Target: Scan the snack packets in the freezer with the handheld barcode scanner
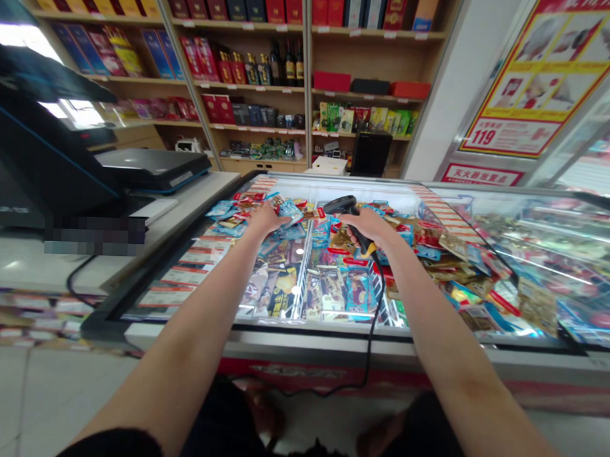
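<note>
1. Well, our right hand (pixel 368 227) is clenched around one black-and-yellow handheld barcode scanner (pixel 346 206); our left hand (pixel 268 218) rests on a blue packet (pixel 289 211), its grip unclear.
2. Below the fingers, the scanner's single black cord (pixel 380 298) drops over the front edge.
3. Around both hands, too many ice-cream packets (pixel 283 288) to count fill the chest freezer (pixel 301 342), with none set apart to show what is done or left.

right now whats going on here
A person reaches over a white-rimmed chest freezer full of foil-wrapped ice-cream packets. Their right hand grips a black handheld barcode scanner, its thin black cord hanging down the freezer's front. Their left hand is at a blue foil packet. Behind, wooden shelves hold red and dark gift boxes and bottles.
</note>
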The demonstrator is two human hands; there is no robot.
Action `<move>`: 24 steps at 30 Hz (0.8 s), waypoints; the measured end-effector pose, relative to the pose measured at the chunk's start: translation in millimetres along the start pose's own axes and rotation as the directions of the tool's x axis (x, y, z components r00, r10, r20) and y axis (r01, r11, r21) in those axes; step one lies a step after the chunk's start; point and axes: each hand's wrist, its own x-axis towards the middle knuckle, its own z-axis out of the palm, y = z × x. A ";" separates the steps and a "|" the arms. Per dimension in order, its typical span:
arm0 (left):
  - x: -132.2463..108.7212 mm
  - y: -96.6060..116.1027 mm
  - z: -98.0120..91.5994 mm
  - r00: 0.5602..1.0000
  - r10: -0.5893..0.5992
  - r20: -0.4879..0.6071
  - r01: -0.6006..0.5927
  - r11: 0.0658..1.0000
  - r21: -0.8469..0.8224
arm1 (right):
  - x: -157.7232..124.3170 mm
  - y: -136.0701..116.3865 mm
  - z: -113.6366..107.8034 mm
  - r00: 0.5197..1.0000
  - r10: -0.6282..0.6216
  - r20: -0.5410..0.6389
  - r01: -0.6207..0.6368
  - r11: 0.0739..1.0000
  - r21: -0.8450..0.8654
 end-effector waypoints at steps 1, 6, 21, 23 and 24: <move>0.2 -0.1 -2.2 1.000 -0.011 -0.004 0.011 1.000 -0.004 | -0.8 -0.7 0.1 1.000 0.001 -0.003 -0.001 1.000 -0.006; 5.9 -6.1 -17.1 0.995 -0.013 0.095 0.014 1.000 -0.010 | -1.0 -0.7 -0.6 1.000 -0.009 0.002 0.009 1.000 -0.018; 5.2 -14.7 -35.4 0.993 -0.109 0.040 0.112 0.823 -0.557 | 4.0 -2.8 0.5 1.000 -0.014 0.000 0.014 1.000 0.005; 6.1 0.8 -37.5 0.986 -0.154 0.067 0.148 0.607 -0.780 | 5.8 -7.6 0.2 0.999 -0.034 -0.002 0.034 0.999 0.006; 5.6 10.0 -37.7 0.982 -0.174 0.078 0.157 0.504 -0.849 | 6.8 -10.6 -0.1 0.999 -0.044 -0.003 0.044 0.999 0.004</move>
